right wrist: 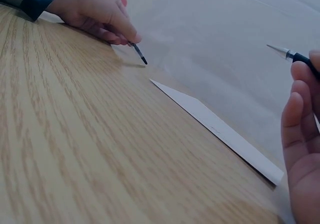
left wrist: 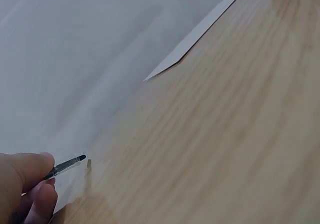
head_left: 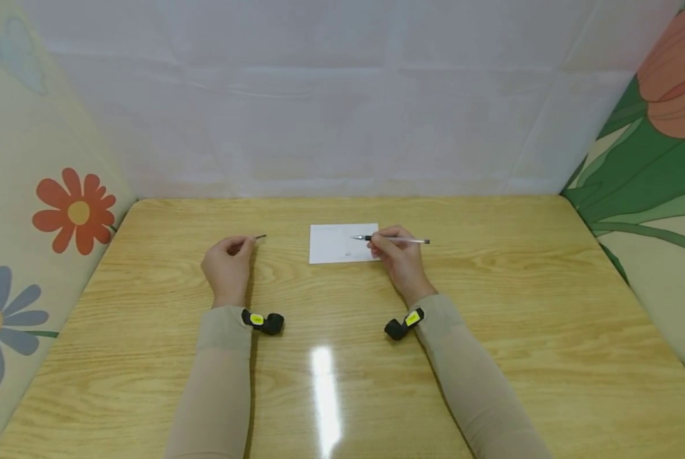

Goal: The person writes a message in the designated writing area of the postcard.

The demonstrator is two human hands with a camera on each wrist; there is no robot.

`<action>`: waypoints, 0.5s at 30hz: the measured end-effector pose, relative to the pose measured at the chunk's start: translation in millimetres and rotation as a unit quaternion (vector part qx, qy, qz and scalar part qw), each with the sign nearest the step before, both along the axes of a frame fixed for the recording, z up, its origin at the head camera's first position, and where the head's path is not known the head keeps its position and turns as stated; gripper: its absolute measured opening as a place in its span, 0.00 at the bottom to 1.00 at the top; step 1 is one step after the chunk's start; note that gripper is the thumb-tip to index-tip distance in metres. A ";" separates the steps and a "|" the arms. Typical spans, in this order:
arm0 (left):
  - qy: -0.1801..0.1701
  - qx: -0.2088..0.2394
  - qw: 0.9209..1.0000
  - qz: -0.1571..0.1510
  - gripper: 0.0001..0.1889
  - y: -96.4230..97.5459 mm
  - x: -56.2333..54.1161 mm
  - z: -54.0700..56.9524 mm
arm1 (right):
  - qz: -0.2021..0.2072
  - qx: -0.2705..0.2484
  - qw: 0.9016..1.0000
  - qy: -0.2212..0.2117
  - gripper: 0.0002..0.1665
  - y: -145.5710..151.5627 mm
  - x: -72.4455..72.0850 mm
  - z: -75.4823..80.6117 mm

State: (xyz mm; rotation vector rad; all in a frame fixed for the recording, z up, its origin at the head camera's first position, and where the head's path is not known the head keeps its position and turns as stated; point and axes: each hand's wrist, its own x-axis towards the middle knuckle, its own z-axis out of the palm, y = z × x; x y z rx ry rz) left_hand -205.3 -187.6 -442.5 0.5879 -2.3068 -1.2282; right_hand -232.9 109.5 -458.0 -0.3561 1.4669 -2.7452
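Over the right part of the white card (head_left: 331,243), lying flat on the wood-grain table (head_left: 319,299), holding the pen (head_left: 410,240) in the right hand (head_left: 402,258), gripping low on its dark section and pointing the bare tip leftward. Showing raised off the card in the right wrist view, not touching paper. Left of the card and apart from it, pinching a small cap-like piece (left wrist: 67,165) in the left hand (head_left: 227,268), between thumb and finger, leaving its dark end sticking out toward the card.

For good handling, probably better to be holding the pen lightly, just behind the tip, steering with the fingers rather than the whole wrist. Also better to be pinching the cap-like piece by its near end only, lightly, risking a slip on such a short, smooth part if squeezing hard.

Covering the card's right edge with the right hand in the head view, so hiding that margin; unable to tell whether touching it. Near the lower edge, showing small marks (head_left: 348,254), too tiny for reading. At both beige cuffs, wearing black wrist cameras (head_left: 264,321), jutting inward and possibly knocking together if bringing the forearms close. Nearer the body, catching a glare streak (head_left: 326,395) on the wood, well apart from the card. Behind, hanging as a backdrop, a white cloth (head_left: 319,127).
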 end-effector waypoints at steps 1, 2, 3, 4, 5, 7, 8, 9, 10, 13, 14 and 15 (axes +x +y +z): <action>-0.003 -0.001 1.000 -0.002 0.14 0.2 0.2 0.1 | 0.000 0.000 1.000 -0.001 0.15 0.0 0.0 -0.2; -0.006 -0.003 1.000 -0.003 0.14 0.3 0.3 0.3 | 0.000 0.001 1.000 -0.002 0.15 -0.2 -0.1 -0.2; -0.007 -0.004 1.000 -0.005 0.14 0.5 0.4 0.4 | -0.001 0.001 1.000 -0.002 0.15 -0.2 0.1 -0.1; -0.009 -0.005 1.000 -0.007 0.13 0.8 0.4 0.5 | -0.001 0.001 1.000 -0.002 0.15 -0.3 0.1 -0.1; -0.010 -0.009 1.000 -0.007 0.13 1.0 0.7 0.9 | -0.001 0.000 1.000 -0.002 0.15 -0.3 0.0 -0.2; -0.011 -0.016 1.000 -0.008 0.13 1.6 0.4 0.9 | 0.000 -0.001 1.000 -0.002 0.14 -0.3 -0.2 -0.6; -0.012 -0.019 1.000 -0.008 0.13 2.0 0.3 0.9 | 0.001 -0.001 1.000 -0.001 0.14 -0.3 -0.4 -0.9; -0.013 -0.023 1.000 -0.007 0.12 2.3 0.1 1.0 | 0.002 -0.002 1.000 0.000 0.14 -0.2 -0.3 -0.9; -0.013 -0.026 1.000 -0.006 0.12 2.6 -0.1 1.0 | 0.002 -0.002 1.000 0.001 0.15 -0.2 -0.5 -1.1; -0.013 -0.034 0.999 -0.004 0.11 2.7 -0.9 0.4 | 0.003 -0.002 1.000 0.002 0.15 -0.1 -0.4 -0.9; -0.013 -0.035 0.999 -0.003 0.11 2.7 -1.2 0.3 | 0.004 -0.002 1.000 0.002 0.15 -0.2 -0.3 -0.7; -0.014 -0.037 0.999 -0.003 0.11 2.6 -1.2 0.3 | 0.004 -0.001 1.000 0.002 0.15 -0.3 -0.3 -0.6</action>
